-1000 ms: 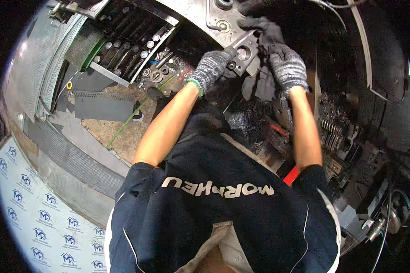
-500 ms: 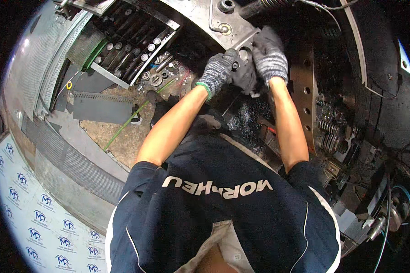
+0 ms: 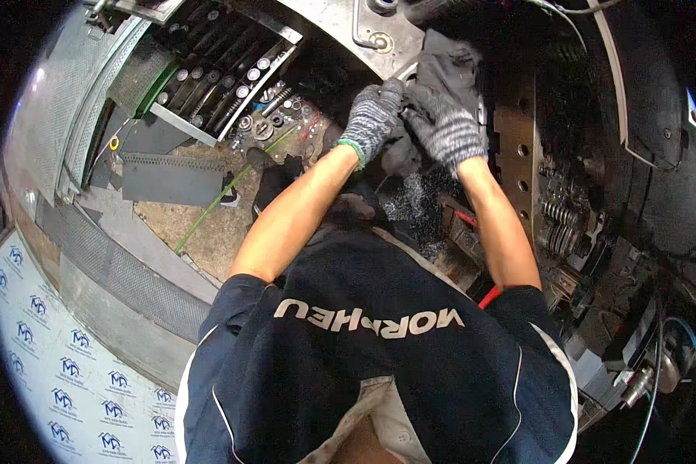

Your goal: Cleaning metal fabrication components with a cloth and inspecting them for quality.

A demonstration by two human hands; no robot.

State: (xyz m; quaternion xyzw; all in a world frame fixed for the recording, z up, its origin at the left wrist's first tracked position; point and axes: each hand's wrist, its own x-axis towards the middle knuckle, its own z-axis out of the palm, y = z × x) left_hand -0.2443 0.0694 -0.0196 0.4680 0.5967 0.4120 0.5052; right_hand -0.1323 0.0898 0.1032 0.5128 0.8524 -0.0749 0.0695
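Note:
Both my hands wear grey knitted gloves and meet over a small metal block point(image 3: 407, 74) at the top middle of the head view. My left hand point(image 3: 372, 117) grips the block's left side. My right hand point(image 3: 443, 127) presses a dark grey rag point(image 3: 448, 68) over the block and covers most of it. The rag drapes above and below my right hand. Only a bright corner of the block shows between the two gloves.
A large steel plate point(image 3: 340, 19) with bolts lies above the hands. A rack of long tools and loose springs point(image 3: 232, 81) sits upper left. A drilled plate point(image 3: 512, 147) and spring stacks point(image 3: 561, 220) are to the right. Perforated metal sheets point(image 3: 174, 178) lie on the left.
The right hand swept from the block's right side up over it, then down across it with the rag. The block, plainly visible a second ago, is now mostly covered. The left hand kept hold.

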